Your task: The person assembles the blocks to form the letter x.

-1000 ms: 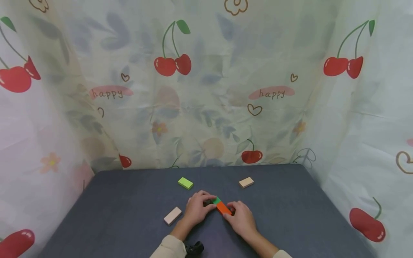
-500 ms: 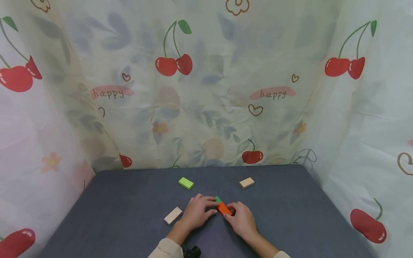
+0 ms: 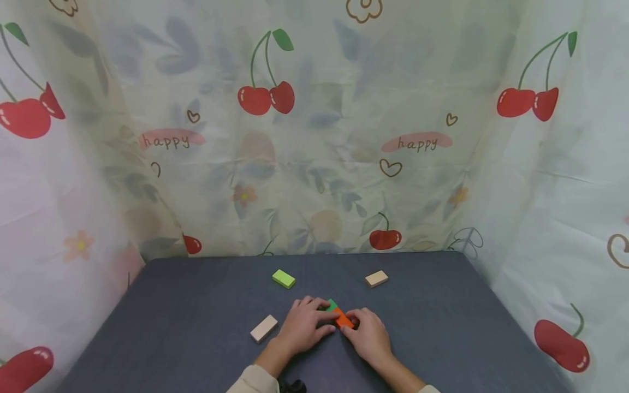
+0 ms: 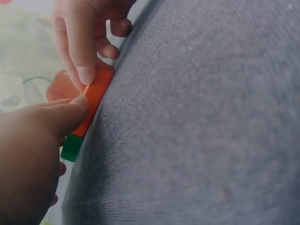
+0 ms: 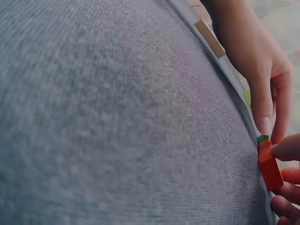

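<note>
Two small blocks lie end to end at the middle of the dark table: a green block [image 3: 332, 304] and, nearer me, an orange block [image 3: 343, 320]. My right hand [image 3: 368, 334] pinches the orange block [image 5: 270, 166] between thumb and fingers from the right. From the other side my left hand [image 3: 304, 323] reaches over with fairly straight fingers. Its index fingertip rests at the orange block's top, near the seam, and its thumb is just in front. Those fingers partly cover the green block [image 4: 72, 147].
A plain wooden block [image 3: 263, 328] lies left of my left hand. Farther back are a lime-green block [image 3: 283, 279] and another wooden block [image 3: 376, 279]. A cherry-printed curtain [image 3: 314, 191] stands behind the table [image 3: 196, 305]. Something black [image 3: 293, 386] shows by my left sleeve.
My left fingers have loosened from the green block and shifted so that the index fingertip lies at the orange block. My right hand keeps its pinch, almost still.
</note>
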Available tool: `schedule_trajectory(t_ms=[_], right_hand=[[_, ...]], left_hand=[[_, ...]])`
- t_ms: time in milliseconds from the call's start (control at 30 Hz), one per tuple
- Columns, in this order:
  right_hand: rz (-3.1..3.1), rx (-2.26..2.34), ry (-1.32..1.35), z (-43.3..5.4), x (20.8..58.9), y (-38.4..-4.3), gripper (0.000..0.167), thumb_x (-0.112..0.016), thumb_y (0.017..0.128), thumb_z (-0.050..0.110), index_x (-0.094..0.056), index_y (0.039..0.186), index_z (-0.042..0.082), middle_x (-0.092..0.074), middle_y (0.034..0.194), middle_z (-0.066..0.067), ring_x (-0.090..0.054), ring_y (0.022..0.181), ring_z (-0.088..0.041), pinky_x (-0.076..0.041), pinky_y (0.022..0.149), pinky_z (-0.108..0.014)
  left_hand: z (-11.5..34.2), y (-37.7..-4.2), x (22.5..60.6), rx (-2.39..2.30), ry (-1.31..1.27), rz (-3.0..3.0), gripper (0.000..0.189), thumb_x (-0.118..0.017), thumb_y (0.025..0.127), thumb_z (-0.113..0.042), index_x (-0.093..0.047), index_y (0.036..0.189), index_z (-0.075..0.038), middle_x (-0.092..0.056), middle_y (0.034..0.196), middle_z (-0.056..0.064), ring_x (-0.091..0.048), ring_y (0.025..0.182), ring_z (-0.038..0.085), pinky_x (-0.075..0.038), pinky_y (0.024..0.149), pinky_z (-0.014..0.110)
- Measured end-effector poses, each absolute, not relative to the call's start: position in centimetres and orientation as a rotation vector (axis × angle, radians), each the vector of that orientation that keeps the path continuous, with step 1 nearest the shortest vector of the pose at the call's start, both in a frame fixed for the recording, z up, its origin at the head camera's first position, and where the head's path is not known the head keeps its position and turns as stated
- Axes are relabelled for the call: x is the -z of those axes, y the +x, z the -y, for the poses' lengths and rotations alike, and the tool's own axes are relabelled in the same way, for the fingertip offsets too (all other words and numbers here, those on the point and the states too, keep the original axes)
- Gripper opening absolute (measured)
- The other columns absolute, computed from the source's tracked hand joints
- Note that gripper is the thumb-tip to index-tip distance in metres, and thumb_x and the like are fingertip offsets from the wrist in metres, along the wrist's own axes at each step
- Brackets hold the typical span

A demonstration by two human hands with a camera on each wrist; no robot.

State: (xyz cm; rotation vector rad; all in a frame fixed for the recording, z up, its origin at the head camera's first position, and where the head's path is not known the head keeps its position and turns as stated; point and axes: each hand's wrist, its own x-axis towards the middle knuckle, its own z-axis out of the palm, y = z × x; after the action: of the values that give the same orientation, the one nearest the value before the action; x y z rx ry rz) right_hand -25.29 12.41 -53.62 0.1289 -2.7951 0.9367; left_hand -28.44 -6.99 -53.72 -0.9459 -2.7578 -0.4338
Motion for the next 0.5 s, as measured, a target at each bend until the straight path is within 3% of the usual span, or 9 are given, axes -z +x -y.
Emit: schedule_trajectory(t_ms=[500], right_hand=[[2.585, -1.177, 0.280, -13.8, 53.2, -26.4, 0.017, -0.079, 0.079, 0.010, -0.074, 0.096, 0.008, -0.056, 0.078, 0.006, -0.051, 0.068, -0.008, -0.044, 0.061, -0.025]], left_hand=[[7.0, -28.2, 54.9, 0.452, -0.909, 2.715, 0.041, -0.069, 0.088, -0.046, -0.063, 0.129, -0.041, -0.056, 0.130, -0.007, -0.053, 0.108, 0.015, -0.041, 0.082, 0.039]])
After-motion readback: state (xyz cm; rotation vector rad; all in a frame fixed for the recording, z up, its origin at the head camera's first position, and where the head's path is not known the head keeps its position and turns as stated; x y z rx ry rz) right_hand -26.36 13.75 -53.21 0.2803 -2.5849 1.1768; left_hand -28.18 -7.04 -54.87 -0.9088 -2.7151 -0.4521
